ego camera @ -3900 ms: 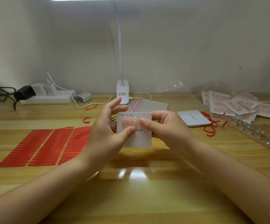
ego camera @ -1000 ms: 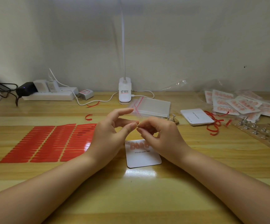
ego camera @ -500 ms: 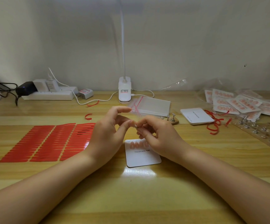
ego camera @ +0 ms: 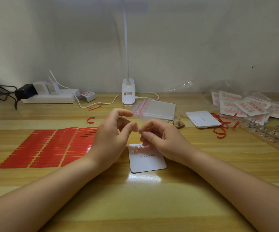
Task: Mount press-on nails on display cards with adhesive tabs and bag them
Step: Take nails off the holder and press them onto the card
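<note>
- Step: both hands pinch one small nail stand point(ego camera: 139, 130); right hand point(ego camera: 160, 139) grips it, left hand point(ego camera: 113, 136) assists
- Card point(ego camera: 147, 158) lies on the surface just below the grip
- Next: likely free the nail, then press it onto the card

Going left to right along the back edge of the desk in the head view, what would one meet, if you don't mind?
Power strip → lamp base → stack of clear bags → blank white cards → pile of bagged nail cards.

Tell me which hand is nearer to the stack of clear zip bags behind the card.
Right. The right hand sits just in front of the stack of clear zip bags, below its near edge. The left hand is further to the stack's left, only its raised index finger reaching toward the red-striped corner.
</note>
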